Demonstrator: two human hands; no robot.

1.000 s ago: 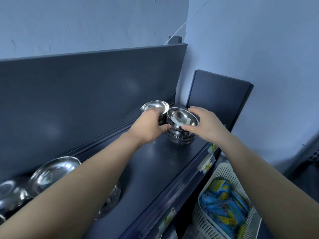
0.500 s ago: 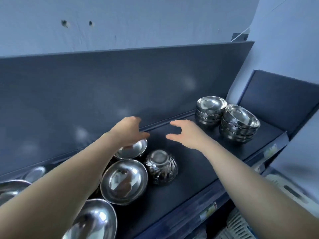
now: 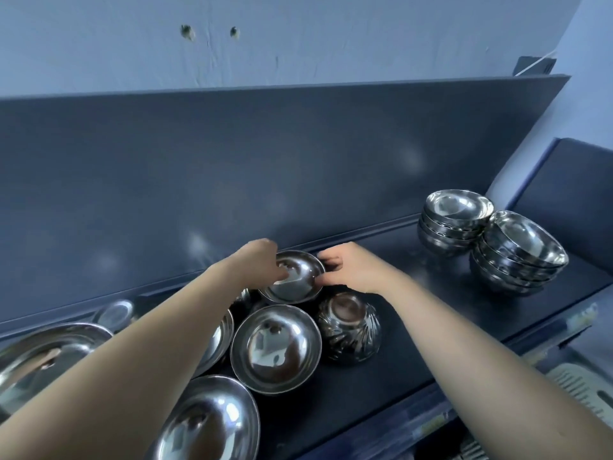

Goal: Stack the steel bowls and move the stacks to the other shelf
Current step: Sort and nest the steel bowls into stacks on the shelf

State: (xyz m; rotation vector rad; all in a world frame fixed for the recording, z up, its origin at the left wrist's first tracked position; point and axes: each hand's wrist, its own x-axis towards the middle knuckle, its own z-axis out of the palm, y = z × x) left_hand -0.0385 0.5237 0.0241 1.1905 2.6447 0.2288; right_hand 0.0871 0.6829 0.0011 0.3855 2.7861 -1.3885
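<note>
Hands: both hands meet on one small steel bowl (image 3: 293,276) at the back of the shelf; the left hand (image 3: 262,260) curls over its left rim with fingertips dipping inside, and the right hand (image 3: 356,270) pinches the right rim between thumb and fingers. Both are closed on that bowl, probably so that it comes away level from the bowls crowded around it.
Nearest bowls: a wide bowl (image 3: 212,423) sits at the bottom edge of view, mouth up, partly under the left forearm, with another large one (image 3: 49,353) further left.
Middle bowls: an open bowl (image 3: 276,348) lies just in front of the held one, and beside it on the right an upturned ribbed bowl (image 3: 348,328) rests on its rim, base up. It would need turning over before it could nest.
Held bowl: mouth up, slightly tilted toward the camera, touching or just above the loose bowls; I cannot tell whether it has left the surface.
Shelf: the dark shelf (image 3: 414,330) is bare between the loose group and the far right end.
Finished stacks: two nested stacks, the rear stack (image 3: 454,220) and the front stack (image 3: 520,254), stand just beside each other at the far right, well apart from the hands.
Stage: gathering loose bowls into a new stack seems under way; many remain unstacked.
</note>
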